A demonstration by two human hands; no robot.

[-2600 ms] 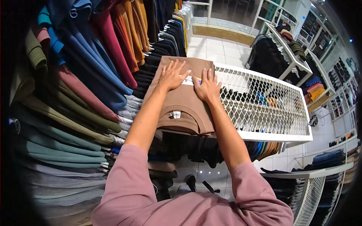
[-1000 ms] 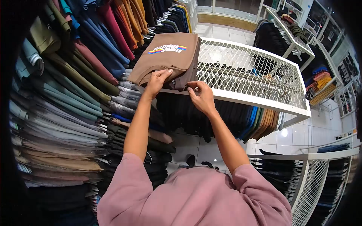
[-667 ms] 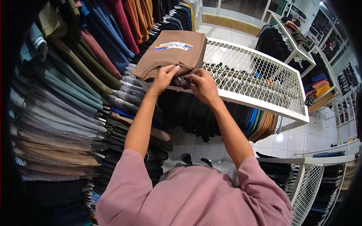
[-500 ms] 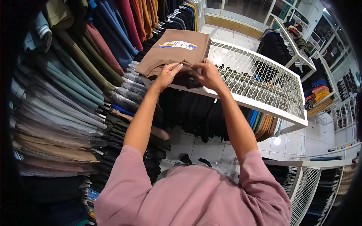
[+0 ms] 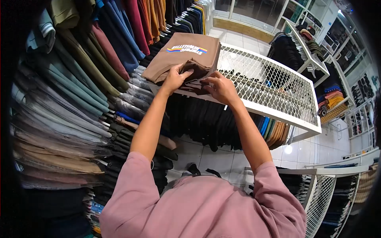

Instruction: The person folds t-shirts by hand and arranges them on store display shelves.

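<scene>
A folded brown shirt [image 5: 162, 59] with white lettering and a rainbow stripe lies on the near left end of a white mesh-topped rack [image 5: 274, 102]. My left hand [image 5: 174, 79] is closed on the shirt's near edge, by the collar, thumb on top. Beside it, the fabric is raised in a fold that opens toward me. My right hand [image 5: 222, 86] is at the shirt's near right corner, thumb and fingers pinched together. Darker, slightly shiny material lies between my hands; whether the right fingertips grip it or the shirt is hard to make out.
Hanging garments [image 5: 79, 79] crowd the left side, many in plastic covers. Dark clothes [image 5: 202, 119] hang beneath the mesh top. Another white rack [image 5: 317, 171] stands at the lower right, and more racks line the far right. White floor tiles [image 5: 218, 160] show below my arms.
The shirt's near edge has risen into an open fold by my left hand. My right hand has moved slightly down and right, away from the collar.
</scene>
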